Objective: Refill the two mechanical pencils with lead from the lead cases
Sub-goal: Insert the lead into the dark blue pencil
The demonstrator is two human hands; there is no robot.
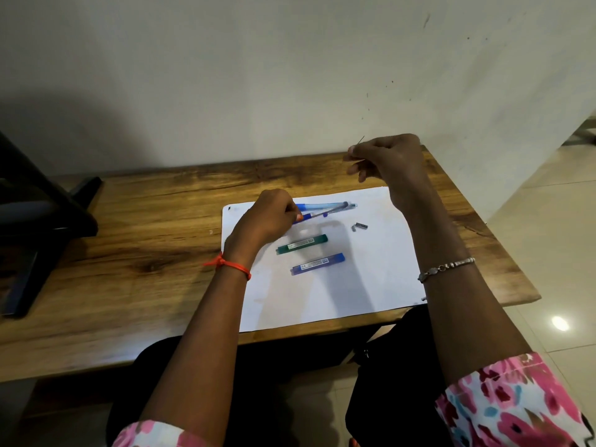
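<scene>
Two blue mechanical pencils lie side by side at the far edge of a white paper sheet. My left hand grips the nearer pencil at its left end; the farther pencil lies just beyond it. Raised above the table's far right part, my right hand pinches a thin lead stick that pokes up between the fingertips. A green lead case and a blue lead case lie on the sheet, nearer to me. A small grey cap rests right of the pencils.
The sheet lies on a wooden table against a white wall. A dark object stands at the table's left end. Tiled floor shows at the right. My knees are under the table's near edge.
</scene>
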